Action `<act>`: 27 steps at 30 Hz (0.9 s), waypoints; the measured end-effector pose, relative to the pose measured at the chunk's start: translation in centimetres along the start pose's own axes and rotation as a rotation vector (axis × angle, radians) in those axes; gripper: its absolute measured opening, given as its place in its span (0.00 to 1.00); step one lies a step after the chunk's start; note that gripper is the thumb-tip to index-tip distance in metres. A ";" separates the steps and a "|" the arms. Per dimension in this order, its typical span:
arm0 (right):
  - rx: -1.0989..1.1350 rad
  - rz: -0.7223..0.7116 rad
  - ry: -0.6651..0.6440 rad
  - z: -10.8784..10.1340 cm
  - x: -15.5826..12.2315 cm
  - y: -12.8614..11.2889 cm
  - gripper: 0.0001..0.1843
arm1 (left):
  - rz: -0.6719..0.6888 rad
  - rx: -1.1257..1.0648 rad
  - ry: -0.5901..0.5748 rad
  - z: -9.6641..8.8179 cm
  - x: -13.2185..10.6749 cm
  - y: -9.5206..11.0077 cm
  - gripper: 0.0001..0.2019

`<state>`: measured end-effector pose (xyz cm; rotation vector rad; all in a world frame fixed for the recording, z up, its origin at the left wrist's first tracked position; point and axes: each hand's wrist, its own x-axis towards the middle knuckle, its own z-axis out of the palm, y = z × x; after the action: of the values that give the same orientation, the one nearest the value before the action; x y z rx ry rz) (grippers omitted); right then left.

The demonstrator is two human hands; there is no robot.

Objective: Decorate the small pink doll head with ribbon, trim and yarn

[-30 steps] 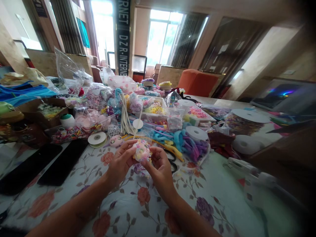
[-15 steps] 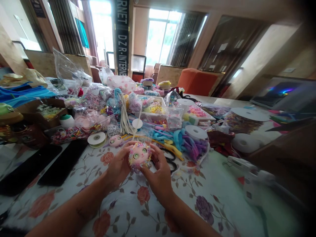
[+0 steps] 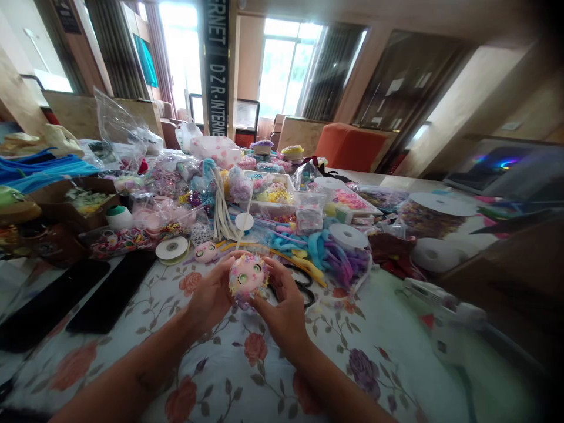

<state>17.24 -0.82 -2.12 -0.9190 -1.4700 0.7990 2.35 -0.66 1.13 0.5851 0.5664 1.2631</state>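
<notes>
Between my two hands is a small doll head (image 3: 248, 276) with green eyes and a ring of pastel bits around its face. My left hand (image 3: 214, 292) grips it from the left, and my right hand (image 3: 284, 299) holds its right and lower edge. The face is turned up toward me. Behind my right hand lie black-handled scissors (image 3: 306, 292), partly hidden. A second doll face (image 3: 205, 252) rests on the table just beyond my left hand, beside a ribbon spool (image 3: 172, 249).
Two black phones (image 3: 108, 294) lie at the left on the flowered tablecloth (image 3: 255, 376). A white glue gun (image 3: 443, 311) is at the right. Fuzzy purple and blue stems (image 3: 339, 261), white spools (image 3: 349, 236), bead trays (image 3: 275, 191) and plastic bags crowd the far side.
Both hands keep hold of the doll head in nearly the same place. The head camera's view has shifted very slightly; nothing else visibly moved.
</notes>
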 end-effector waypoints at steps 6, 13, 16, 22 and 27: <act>0.018 0.062 -0.046 -0.1 0.0 -0.3 0.36 | -0.026 0.021 0.020 -0.4 0.2 0.1 0.08; 0.031 0.053 -0.052 -0.3 0.3 -0.2 0.31 | 0.009 0.023 -0.005 -0.7 0.6 0.0 0.07; 0.011 0.049 -0.064 -0.3 0.3 -0.3 0.30 | 0.011 0.023 0.037 -0.5 0.6 0.0 0.07; -0.018 0.055 -0.052 -0.3 0.3 -0.7 0.29 | 0.010 0.044 0.053 -0.4 0.5 0.1 0.06; -0.015 0.066 -0.050 -0.3 0.2 -0.4 0.29 | 0.021 0.030 0.056 -0.4 0.5 0.0 0.05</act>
<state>17.45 -0.81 -1.61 -0.9689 -1.4973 0.8665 2.21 -0.14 0.78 0.5834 0.6278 1.2954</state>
